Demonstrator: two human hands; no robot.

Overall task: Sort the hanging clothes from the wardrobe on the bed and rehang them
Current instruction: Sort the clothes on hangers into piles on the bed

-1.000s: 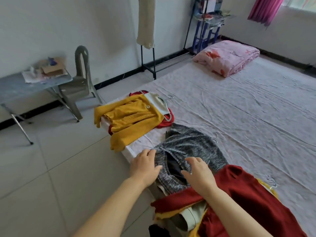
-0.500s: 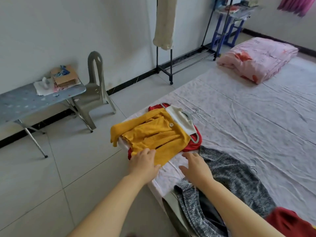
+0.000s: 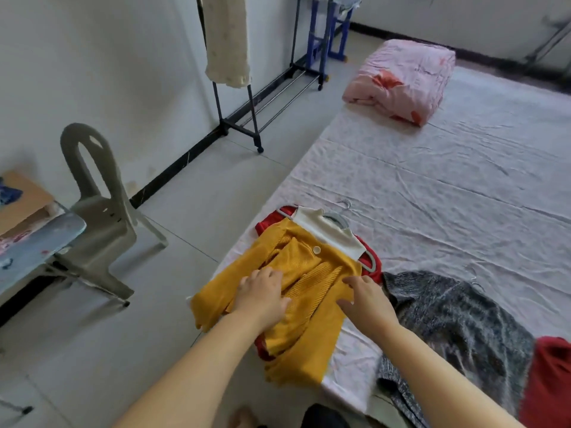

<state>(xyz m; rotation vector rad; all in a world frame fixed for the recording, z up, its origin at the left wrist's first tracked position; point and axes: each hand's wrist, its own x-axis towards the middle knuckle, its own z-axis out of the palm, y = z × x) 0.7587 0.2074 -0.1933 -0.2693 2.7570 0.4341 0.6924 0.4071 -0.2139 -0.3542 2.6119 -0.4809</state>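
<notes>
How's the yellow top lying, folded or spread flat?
Folded: the yellow top has a sleeve doubled across its front, on the bed edge.

Soft, even daylight fills the room, and the bed (image 3: 448,193) sheet beyond the fingers (image 3: 355,282) looks pale and slightly washed out. Shadows are faint, the plainest lying under the chair (image 3: 102,217) far left of the fingers. Wide-angle distortion bends the rack (image 3: 252,112) poles, and detail smears toward the upper right corner.

Home bedroom: wide bed (image 3: 448,193) under wrinkled sheet, folded pink quilt (image 3: 401,78), rolling clothes rack (image 3: 244,118) by white wall, plastic chair (image 3: 99,208), tiled floor (image 3: 92,350).
</notes>
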